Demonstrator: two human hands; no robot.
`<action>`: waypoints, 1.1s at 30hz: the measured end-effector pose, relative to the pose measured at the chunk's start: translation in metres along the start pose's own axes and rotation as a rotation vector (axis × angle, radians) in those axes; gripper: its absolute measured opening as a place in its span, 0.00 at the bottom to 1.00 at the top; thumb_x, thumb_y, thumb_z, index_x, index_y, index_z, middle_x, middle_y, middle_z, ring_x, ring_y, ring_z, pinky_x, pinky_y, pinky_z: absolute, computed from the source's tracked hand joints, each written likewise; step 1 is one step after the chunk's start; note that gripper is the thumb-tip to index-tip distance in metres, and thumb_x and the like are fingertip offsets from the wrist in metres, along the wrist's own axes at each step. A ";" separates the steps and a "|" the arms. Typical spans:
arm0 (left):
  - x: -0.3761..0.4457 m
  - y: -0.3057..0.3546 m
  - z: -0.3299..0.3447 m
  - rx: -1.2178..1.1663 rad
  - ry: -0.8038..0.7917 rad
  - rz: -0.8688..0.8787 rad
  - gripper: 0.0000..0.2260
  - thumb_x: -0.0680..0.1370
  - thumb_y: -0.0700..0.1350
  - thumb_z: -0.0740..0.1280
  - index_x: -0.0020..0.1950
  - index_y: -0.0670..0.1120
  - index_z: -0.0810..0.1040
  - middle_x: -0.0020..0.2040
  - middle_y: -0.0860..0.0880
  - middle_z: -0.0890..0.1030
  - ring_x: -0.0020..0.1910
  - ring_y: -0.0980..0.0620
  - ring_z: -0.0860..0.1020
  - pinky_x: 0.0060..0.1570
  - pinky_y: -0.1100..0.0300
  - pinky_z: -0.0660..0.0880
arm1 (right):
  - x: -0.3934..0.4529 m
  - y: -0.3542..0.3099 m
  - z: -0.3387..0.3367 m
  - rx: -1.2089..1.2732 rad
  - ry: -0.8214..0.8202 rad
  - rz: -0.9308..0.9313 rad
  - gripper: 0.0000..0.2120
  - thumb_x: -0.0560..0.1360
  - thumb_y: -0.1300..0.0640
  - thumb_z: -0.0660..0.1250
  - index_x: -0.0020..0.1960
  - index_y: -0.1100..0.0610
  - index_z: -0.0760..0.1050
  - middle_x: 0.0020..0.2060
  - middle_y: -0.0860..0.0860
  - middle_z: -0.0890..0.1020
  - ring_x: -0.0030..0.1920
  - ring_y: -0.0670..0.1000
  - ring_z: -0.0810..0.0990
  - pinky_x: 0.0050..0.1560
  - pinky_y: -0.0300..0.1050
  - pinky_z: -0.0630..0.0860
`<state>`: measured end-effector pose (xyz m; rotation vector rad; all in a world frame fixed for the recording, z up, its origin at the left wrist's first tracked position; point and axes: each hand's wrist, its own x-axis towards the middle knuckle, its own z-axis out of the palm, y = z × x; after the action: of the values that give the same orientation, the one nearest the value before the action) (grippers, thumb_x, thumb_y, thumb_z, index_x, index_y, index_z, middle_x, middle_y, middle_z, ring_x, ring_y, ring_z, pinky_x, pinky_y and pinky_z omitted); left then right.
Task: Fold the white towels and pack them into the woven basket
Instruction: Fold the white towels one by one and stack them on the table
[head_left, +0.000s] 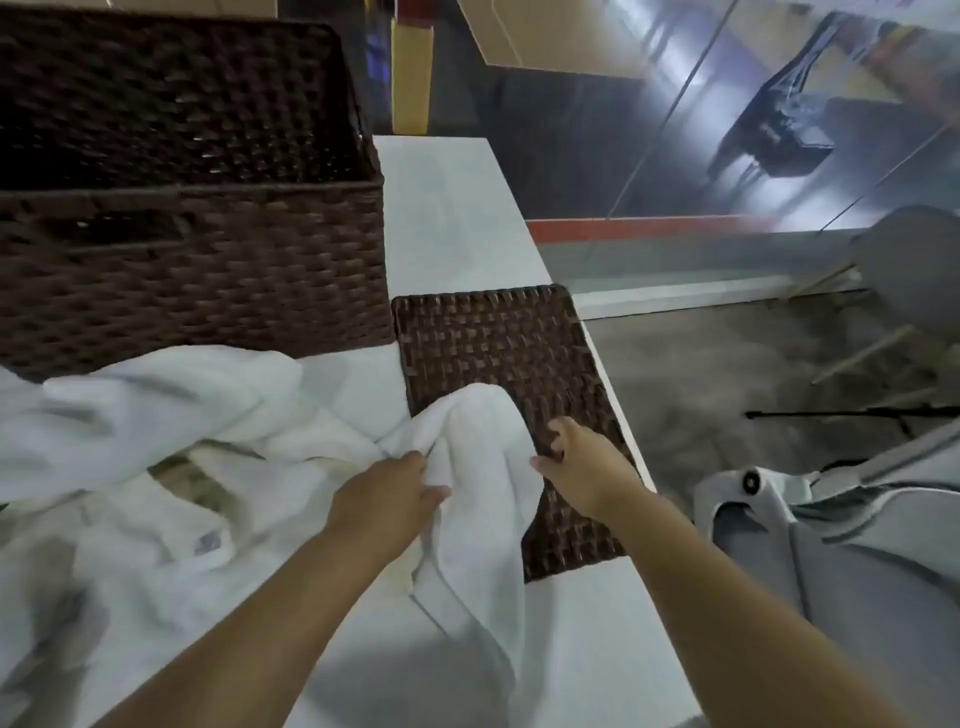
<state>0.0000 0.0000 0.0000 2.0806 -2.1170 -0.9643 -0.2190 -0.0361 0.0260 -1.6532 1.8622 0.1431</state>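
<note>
Crowding the white table (457, 218): one dark brown woven basket (197, 270) at the far left, one flat woven lid (498, 353) just right of it, and a heap of white towels (156, 415) in front of the basket.
Basket: open-topped, inside dark, no towel visible in it.
Lid: lies flat near the table's right edge; a towel fold covers its near left part.
Held towel (478, 457): one, unfolded, draped from the lid down across the table toward the person.
Left hand (389, 499): fingers curled and clamped on a bunch of the held towel, at the lid's left edge.
Right hand (582, 462): thumb and fingers pinching the towel's right edge, above the lid.
Other towels: rumpled and overlapping at the left; the count cannot be told; one shows a small label (208, 543).
In the way: the heap touches the basket's front wall.
Off the table, right: one grey chair (914, 270) and one grey padded seat (831, 545) on the floor.
</note>
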 end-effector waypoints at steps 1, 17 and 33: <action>0.003 0.000 0.001 -0.005 -0.023 -0.018 0.16 0.79 0.58 0.58 0.61 0.50 0.71 0.55 0.52 0.78 0.52 0.51 0.77 0.46 0.58 0.73 | 0.009 -0.003 0.000 0.029 -0.004 0.007 0.30 0.78 0.47 0.62 0.75 0.54 0.56 0.68 0.50 0.70 0.60 0.52 0.75 0.59 0.49 0.75; -0.032 -0.016 -0.027 -0.412 0.261 -0.307 0.06 0.75 0.46 0.69 0.45 0.57 0.75 0.39 0.61 0.76 0.40 0.60 0.74 0.38 0.75 0.65 | 0.050 -0.013 -0.024 0.402 0.029 -0.148 0.05 0.74 0.54 0.69 0.43 0.54 0.77 0.38 0.48 0.79 0.39 0.48 0.76 0.37 0.37 0.70; -0.052 0.052 -0.121 -0.223 0.895 0.109 0.08 0.76 0.37 0.65 0.53 0.45 0.79 0.47 0.52 0.76 0.43 0.54 0.73 0.42 0.69 0.65 | -0.041 0.003 -0.111 0.378 0.978 -0.638 0.10 0.72 0.61 0.71 0.40 0.55 0.69 0.35 0.42 0.68 0.36 0.35 0.69 0.36 0.27 0.67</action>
<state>0.0108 -0.0058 0.1407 1.7610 -1.5347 -0.1545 -0.2638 -0.0532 0.1341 -2.0971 1.6500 -1.4038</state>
